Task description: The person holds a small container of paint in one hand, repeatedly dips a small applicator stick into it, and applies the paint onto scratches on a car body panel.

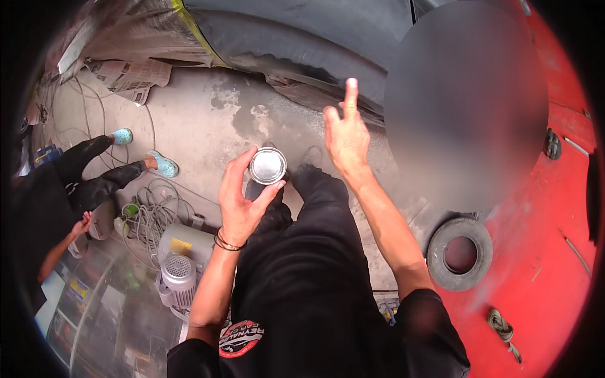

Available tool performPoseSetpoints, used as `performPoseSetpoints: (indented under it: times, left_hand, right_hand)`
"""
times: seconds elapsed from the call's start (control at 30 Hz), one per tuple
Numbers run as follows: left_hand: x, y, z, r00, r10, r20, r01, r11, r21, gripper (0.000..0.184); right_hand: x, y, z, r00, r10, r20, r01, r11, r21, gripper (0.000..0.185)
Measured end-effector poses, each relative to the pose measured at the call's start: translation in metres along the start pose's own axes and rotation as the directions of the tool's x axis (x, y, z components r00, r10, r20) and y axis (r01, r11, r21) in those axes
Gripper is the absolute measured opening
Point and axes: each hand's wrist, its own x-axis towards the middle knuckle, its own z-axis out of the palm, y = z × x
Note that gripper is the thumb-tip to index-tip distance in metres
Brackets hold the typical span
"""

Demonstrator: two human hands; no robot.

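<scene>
My left hand [242, 205] grips a small round metal can [267, 166] between thumb and fingers, its shiny silver lid facing up at me. Farther forward, my right hand [348, 135] holds nothing. Its index finger is stretched out towards the car, and the other fingers are partly curled. Beyond that fingertip is the grey lower body panel [296, 41] of the car, with a darker patch along its lower edge. From this angle I cannot tell whether the finger touches the panel.
Newspaper masking [135, 38] edged with yellow tape covers part of the car. At left, another person in blue clogs [165, 165] sits near coiled cables [157, 211] and a compressor motor [181, 277]. A tyre [459, 254] and a bundled strap [501, 326] lie right; a blurred oval hides the upper right.
</scene>
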Motion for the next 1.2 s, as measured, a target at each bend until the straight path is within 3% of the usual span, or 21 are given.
performPoseSetpoints:
  times: [0.03,0.07,0.13,0.17,0.2,0.33,0.43,0.67,0.8,0.97,1.03,1.2]
  left_hand:
    - [0.0,-0.001,0.003,1.0,-0.001,0.008,0.001,1.0,-0.003,0.082]
    - [0.001,-0.002,0.008,1.0,0.002,0.015,-0.002,1.0,-0.004,0.083]
    - [0.007,0.0,0.02,1.0,0.022,0.016,-0.022,1.0,-0.005,0.082]
    - [0.009,0.002,0.027,0.999,0.034,0.02,-0.034,0.999,-0.006,0.082]
    - [0.012,0.001,0.036,0.999,0.047,0.021,-0.047,0.999,-0.007,0.081]
    - [0.023,-0.02,0.078,0.994,0.097,0.043,-0.095,0.994,-0.055,0.086]
    - [0.035,-0.065,0.123,0.982,0.175,0.065,-0.167,0.98,-0.104,0.086]
    - [0.07,-0.175,0.21,0.906,0.407,0.114,-0.379,0.901,-0.21,0.085]
    - [0.079,-0.222,0.235,0.868,0.485,0.11,-0.459,0.867,-0.195,0.084]
    - [0.082,-0.263,0.257,0.842,0.535,0.064,-0.516,0.835,-0.193,0.083]
    - [0.084,-0.273,0.267,0.83,0.556,0.053,-0.533,0.817,-0.218,0.083]
    - [0.081,-0.272,0.282,0.82,0.567,0.079,-0.534,0.807,-0.253,0.082]
  right_hand:
    - [0.002,0.001,-0.013,0.999,-0.01,-0.034,0.009,1.0,-0.017,0.022]
    - [0.0,0.005,-0.005,0.997,0.066,0.041,-0.065,0.998,-0.014,0.021]
    - [0.002,0.008,-0.004,0.992,-0.017,0.128,0.018,1.0,-0.007,0.018]
    - [-0.005,0.004,-0.014,0.976,-0.165,0.145,0.167,0.986,0.001,0.016]
    - [-0.005,-0.002,-0.015,0.974,-0.104,0.201,0.101,0.995,0.023,0.011]
    - [-0.021,0.035,0.029,0.968,-0.191,-0.16,0.234,0.92,0.315,0.007]
    - [-0.04,0.07,0.065,0.992,-0.07,-0.108,0.109,0.905,0.411,0.008]
    - [-0.063,0.134,0.181,0.942,0.09,-0.323,0.126,0.799,0.589,0.012]
    - [-0.055,0.148,0.227,0.859,0.224,-0.461,0.19,0.696,0.693,0.008]
    - [-0.049,0.155,0.221,0.693,0.165,-0.702,0.416,0.704,0.576,0.009]
    - [-0.04,0.157,0.193,0.519,-0.026,-0.854,0.575,0.75,0.327,0.012]
    - [-0.045,0.156,0.14,0.343,-0.121,-0.932,0.543,0.835,0.091,0.019]
